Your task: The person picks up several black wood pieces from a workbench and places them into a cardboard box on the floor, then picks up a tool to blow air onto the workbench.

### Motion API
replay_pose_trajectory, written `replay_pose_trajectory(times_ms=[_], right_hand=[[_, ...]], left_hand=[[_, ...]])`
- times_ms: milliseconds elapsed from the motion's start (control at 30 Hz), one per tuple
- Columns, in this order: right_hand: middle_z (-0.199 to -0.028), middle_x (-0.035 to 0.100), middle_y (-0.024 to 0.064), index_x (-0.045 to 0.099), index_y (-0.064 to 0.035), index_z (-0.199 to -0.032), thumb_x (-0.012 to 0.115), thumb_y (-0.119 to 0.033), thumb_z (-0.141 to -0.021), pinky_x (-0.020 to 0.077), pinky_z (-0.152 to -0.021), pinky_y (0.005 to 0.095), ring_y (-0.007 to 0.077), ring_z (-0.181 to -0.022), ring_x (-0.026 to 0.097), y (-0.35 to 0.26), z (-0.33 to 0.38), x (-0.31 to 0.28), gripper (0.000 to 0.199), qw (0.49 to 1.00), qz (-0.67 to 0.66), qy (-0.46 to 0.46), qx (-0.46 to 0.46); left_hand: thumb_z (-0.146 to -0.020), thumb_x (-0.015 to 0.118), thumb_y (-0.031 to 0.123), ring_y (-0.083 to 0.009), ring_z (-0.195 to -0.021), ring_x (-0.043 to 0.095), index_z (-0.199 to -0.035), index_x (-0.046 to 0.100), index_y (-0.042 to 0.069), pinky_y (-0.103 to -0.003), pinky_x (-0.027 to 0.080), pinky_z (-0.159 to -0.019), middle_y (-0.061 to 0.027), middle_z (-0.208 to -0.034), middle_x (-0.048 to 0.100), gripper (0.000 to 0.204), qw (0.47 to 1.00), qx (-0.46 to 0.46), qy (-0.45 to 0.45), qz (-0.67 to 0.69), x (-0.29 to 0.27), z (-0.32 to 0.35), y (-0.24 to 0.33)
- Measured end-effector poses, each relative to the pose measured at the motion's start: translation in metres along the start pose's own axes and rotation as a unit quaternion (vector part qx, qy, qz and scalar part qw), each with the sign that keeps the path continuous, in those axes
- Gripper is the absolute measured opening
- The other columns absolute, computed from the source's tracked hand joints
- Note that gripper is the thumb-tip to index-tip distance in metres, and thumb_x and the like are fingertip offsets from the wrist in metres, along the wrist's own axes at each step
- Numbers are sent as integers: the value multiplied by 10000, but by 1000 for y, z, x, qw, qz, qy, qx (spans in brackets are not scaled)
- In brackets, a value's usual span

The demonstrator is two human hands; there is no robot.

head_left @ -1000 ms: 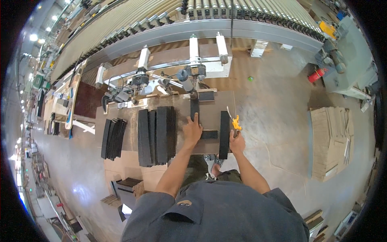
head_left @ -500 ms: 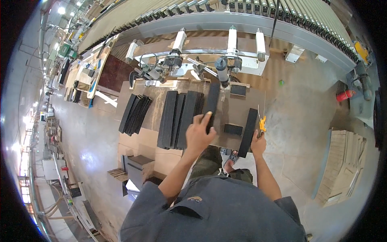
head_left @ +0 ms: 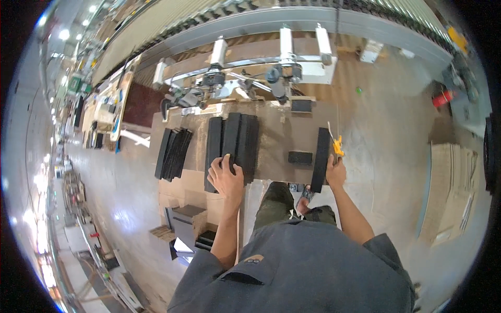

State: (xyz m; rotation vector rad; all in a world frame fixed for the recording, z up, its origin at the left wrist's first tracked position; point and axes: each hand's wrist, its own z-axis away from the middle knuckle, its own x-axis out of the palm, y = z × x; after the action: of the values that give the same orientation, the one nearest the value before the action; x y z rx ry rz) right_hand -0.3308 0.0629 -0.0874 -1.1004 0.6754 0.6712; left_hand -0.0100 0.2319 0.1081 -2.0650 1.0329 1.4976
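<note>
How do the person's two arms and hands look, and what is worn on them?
Both forearms are bare from the elbow down. The left hand and right hand wear no gloves; no watch or ring is visible. Short sleeves of a dark grey shirt cover the upper arms.

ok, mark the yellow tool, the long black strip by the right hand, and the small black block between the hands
yellow tool [head_left: 338,145], head view, its yellow body.
long black strip [head_left: 321,156], head view, mid-length.
small black block [head_left: 300,157], head view, top face centre.

Bright overhead light, floor glare, fisheye-bent edges.
</note>
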Motion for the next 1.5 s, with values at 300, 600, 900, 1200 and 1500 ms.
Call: replay_pose_trajectory(times_ms=[300,600,900,1200,1500], right_hand=[[-939,762,276,714,-33,-1132,522,-589,-1078,572,-763,603,507,-877,730,2,0,0,591,998,6,46,-33],[-900,731,257,649,-101,-1181,440,-500,-1138,533,-722,620,518,-844,693,21,-5,23,453,997,-36,43,-44],[-939,738,260,624,-97,-1188,399,-514,-1146,520,-728,628,521,-868,687,14,-7,17,476,999,-26,9,-28],[-966,749,257,632,-100,-1259,390,-496,-1143,528,-758,638,528,-895,694,6,-4,8,478,999,-31,19,-22],[-974,752,262,640,-109,-1288,388,-507,-1140,534,-754,637,531,-888,694,6,-2,12,494,999,-26,11,-46]], left_hand=[[-969,738,360,-473,-1129,697,-1521,531,46,-543,587,-950,-231,-1332,608,668,929,65,-279,232,63,62,182],[-933,766,354,-374,-909,774,-1588,427,5,-446,651,-679,-239,-1357,571,815,931,159,-277,176,126,98,232],[-770,828,367,-438,-1046,733,-1672,342,76,-503,627,-829,-228,-1318,633,1065,923,90,-271,257,115,57,213],[-808,845,275,-432,-1127,709,-1637,380,16,-509,573,-955,-236,-1294,713,985,963,-23,-133,233,161,5,116],[-908,852,518,-412,-1114,684,-1605,471,45,-498,575,-895,-186,-1288,699,924,966,43,-152,206,216,-25,99]])
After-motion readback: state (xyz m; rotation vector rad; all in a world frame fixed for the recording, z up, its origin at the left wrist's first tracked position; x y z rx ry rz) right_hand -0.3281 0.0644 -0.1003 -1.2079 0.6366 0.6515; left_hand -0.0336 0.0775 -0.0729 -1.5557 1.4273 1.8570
